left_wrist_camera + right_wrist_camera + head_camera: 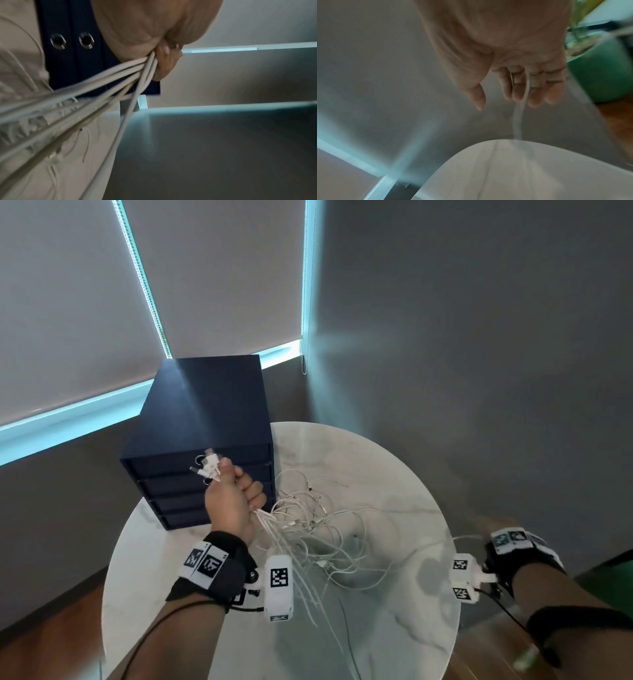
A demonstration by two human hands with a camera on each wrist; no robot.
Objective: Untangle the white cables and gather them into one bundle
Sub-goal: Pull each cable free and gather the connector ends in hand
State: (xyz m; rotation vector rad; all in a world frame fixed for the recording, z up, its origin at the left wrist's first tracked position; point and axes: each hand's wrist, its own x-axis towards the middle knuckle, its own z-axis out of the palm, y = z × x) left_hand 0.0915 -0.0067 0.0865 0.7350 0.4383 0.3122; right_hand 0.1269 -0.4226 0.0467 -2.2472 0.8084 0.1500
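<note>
My left hand [236, 491] is raised in front of a drawer box and grips several white cables [318, 525] in a fist. Their USB plugs [209, 467] stick out above the thumb. Below the fist the strands fan down into a loose tangle on the round marble table [394, 628]. In the left wrist view the cables [120, 75] run taut out from under my curled fingers [164, 60]. My right hand [513, 97] is blurred and hovers past the table's right edge [503, 525], fingers straight. One thin white cable [518, 121] passes between two of those fingers toward the table.
A dark blue drawer box [205, 422] stands at the table's back left, close behind my left hand. A green plant pot [599, 75] sits on the wooden floor to the right. Window blinds with a bead chain [303, 354] hang behind.
</note>
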